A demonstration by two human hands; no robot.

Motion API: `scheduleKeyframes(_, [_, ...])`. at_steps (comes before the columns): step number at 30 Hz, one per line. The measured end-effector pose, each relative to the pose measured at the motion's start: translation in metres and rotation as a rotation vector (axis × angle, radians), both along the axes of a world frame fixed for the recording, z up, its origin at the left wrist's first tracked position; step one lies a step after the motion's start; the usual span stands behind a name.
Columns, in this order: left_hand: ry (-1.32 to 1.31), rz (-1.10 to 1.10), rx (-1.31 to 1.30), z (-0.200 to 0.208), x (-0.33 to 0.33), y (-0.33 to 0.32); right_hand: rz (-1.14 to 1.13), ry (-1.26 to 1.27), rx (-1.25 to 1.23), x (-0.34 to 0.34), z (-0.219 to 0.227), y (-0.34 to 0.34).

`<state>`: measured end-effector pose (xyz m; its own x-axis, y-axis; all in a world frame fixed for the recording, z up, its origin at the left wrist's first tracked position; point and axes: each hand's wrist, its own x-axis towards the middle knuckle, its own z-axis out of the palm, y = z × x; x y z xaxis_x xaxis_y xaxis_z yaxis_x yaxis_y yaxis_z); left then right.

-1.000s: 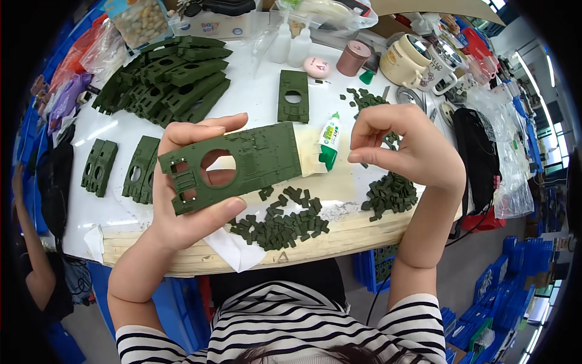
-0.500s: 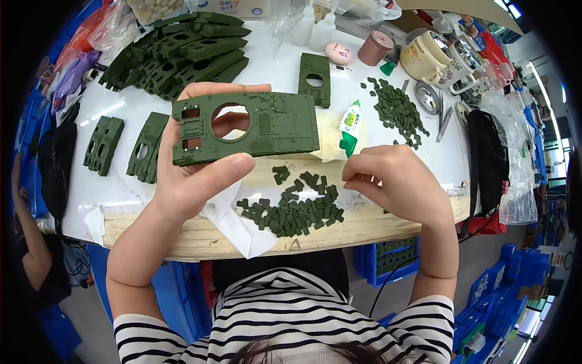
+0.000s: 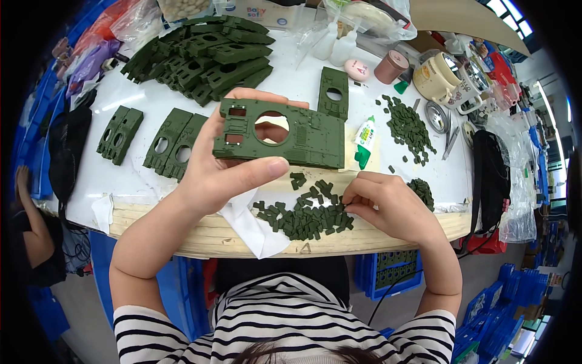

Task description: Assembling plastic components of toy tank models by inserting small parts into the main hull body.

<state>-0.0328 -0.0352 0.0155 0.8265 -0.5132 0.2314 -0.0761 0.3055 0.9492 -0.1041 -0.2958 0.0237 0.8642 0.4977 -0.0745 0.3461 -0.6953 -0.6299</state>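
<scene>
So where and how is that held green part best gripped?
The green model part is probably best gripped by its long edges, near the end with small rectangular openings, coming from the left, as the left hand does: thumb along the near edge, fingers at the far one. It is long and flat with nearly parallel sides, and this leaves its right end free.

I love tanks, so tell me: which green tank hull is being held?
The tank hull gripped in the left hand. The other hulls aren't held: several lie spread on the white table, the rest in a heap.
</scene>
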Motion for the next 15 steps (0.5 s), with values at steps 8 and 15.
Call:
scheduleKeyframes(8, [0.111,-0.08,-0.029,-0.002,0.0,0.004,0.034,0.013,-0.042,-0.008,0.023,0.005])
scheduleKeyframes(15, [0.135,-0.146,-0.064,-0.007,0.003,0.01,0.018,-0.375,0.307,0.009,0.084,0.039])
